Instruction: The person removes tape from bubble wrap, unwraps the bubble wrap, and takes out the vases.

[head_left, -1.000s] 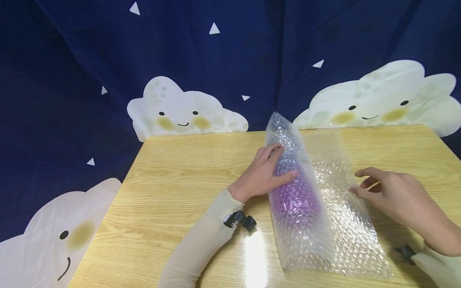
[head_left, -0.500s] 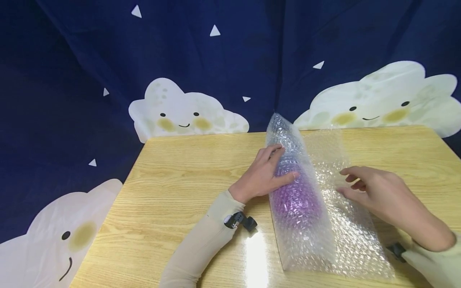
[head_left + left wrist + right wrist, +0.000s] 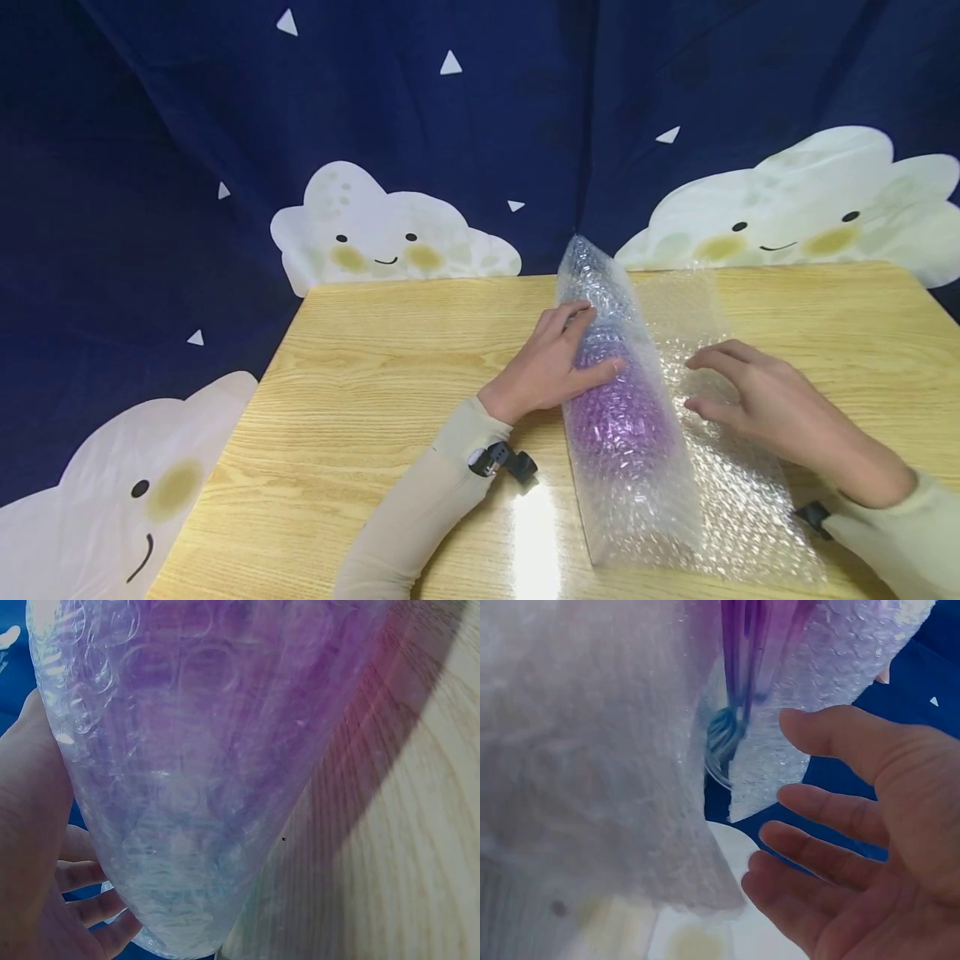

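Note:
A purple and blue ribbed, see-through piece lies in bubble wrap [image 3: 637, 500] on the table, its purple body [image 3: 622, 421] toward me and its blue end away. Its twisted teal part [image 3: 721, 735] shows at the open side of the wrap in the right wrist view. My left hand [image 3: 551, 367] rests on the wrapped piece from the left, fingers and thumb spread over it. Above the single-layer flap [image 3: 738, 500] of wrap hovers my right hand [image 3: 772, 404], thumb and fingers apart with nothing between them, fingertips pointing at the bundle.
The wooden table [image 3: 405, 375] carries the wrap near its right half, and the wrap's pointed far end reaches past the back edge. Behind it hangs a dark blue curtain [image 3: 420, 108] with printed smiling clouds [image 3: 390, 225] and small triangles.
My right hand has moved left across the loose flap, closer to the wrapped piece. My left hand stays in place on the bundle.

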### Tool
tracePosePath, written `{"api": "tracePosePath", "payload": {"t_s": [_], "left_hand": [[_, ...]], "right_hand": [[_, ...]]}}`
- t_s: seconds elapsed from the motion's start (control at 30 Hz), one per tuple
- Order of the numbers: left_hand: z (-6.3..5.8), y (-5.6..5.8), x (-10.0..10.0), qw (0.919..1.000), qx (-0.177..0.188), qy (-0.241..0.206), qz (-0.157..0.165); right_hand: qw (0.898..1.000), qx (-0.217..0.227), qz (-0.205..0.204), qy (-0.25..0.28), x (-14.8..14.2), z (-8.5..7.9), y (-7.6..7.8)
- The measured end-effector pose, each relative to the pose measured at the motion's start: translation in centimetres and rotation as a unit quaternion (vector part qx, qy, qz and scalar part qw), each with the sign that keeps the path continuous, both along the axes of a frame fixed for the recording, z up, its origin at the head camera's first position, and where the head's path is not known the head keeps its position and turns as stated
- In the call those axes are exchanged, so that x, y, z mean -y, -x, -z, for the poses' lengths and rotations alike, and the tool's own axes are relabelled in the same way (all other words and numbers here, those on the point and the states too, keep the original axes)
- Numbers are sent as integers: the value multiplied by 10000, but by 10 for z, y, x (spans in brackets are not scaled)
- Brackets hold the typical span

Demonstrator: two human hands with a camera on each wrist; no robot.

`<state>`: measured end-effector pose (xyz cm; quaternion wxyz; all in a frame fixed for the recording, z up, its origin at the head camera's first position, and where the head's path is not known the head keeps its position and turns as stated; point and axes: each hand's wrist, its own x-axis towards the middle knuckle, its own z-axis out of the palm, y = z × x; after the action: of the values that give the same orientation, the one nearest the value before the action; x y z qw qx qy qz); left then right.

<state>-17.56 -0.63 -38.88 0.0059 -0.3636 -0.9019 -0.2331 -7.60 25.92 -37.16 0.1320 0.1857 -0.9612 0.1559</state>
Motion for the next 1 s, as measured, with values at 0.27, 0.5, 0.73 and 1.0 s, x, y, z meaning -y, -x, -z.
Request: {"api": "tracePosePath", "payload": {"t_s": [0.27,0.5,0.73,1.0], "left_hand": [[0,-1,0,10000,30,49,-16],[0,-1,-1,10000,35,60,-15],[1,-1,-1,10000,15,81,-27],[1,0,-1,9999,39,82,-43]], "right_hand": [[9996,289,7,56,1,8,2],[9985,536,-91,43,-3,17,4],[9962,854,-188,-4,-4,21,4],[9920,1242,-221,57,-7,25,5]]}}
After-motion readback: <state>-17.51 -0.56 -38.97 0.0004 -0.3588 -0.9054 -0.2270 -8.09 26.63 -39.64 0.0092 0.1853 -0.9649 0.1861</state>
